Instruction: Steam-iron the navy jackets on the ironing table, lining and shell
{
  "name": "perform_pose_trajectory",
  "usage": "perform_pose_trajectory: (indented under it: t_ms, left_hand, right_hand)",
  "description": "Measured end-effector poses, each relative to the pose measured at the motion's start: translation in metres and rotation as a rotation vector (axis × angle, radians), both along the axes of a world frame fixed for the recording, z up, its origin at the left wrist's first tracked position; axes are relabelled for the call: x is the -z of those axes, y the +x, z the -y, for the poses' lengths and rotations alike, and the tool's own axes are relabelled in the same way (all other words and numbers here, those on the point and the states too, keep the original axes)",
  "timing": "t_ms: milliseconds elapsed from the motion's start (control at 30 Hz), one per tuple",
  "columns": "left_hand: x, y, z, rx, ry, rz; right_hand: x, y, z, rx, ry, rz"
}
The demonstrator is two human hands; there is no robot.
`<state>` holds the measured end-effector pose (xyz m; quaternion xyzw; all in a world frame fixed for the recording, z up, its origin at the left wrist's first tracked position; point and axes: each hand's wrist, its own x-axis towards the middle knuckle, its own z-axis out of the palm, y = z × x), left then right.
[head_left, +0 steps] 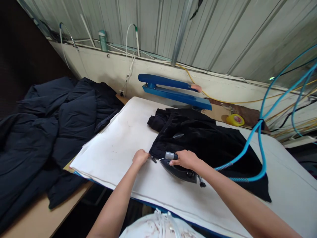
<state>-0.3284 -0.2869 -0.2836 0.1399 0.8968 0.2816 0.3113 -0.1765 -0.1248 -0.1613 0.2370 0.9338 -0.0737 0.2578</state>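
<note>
A black garment (203, 135) lies spread on the white padded ironing table (119, 138). My right hand (186, 159) is wrapped round the handle of a dark steam iron (178, 172), which rests at the garment's near edge, its tip pointing left. Two blue hoses (247, 145) run from behind the iron up to the right. My left hand (141, 156) pinches the garment's near left corner, where a small dark tab or cord end (153, 159) sticks out beside the fingers. What lies under the iron is hidden.
On the left, a pile of dark padded garments (59, 122) covers a wooden table (66, 205). Behind the ironing table stands a blue sleeve-board (173, 87). A yellow tape roll (235, 120) sits at the back right, and a bottle (103, 40) stands on the wall ledge.
</note>
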Motion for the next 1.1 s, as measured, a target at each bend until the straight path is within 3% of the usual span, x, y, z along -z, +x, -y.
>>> perform_pose_trajectory:
  t_ms: [167,400,700,900,1100]
  left_hand:
    - [-0.005,0.002,0.001,0.057,-0.047,-0.001]
    - [0.011,0.002,0.002,-0.031,0.097,0.065]
    - [0.013,0.003,0.004,-0.042,0.185,0.117]
    - [0.012,0.002,0.004,-0.042,0.205,0.132]
    - [0.011,0.004,0.005,-0.049,0.228,0.13]
  right_hand:
    - [0.01,-0.008,0.008,0.034,-0.004,-0.034]
    - [0.022,-0.03,0.022,0.064,0.073,-0.102]
    - [0.006,-0.032,0.018,0.119,0.069,-0.087]
    - [0.013,-0.032,0.028,0.059,0.069,-0.11]
    - [0.01,-0.053,0.023,0.159,0.1,-0.108]
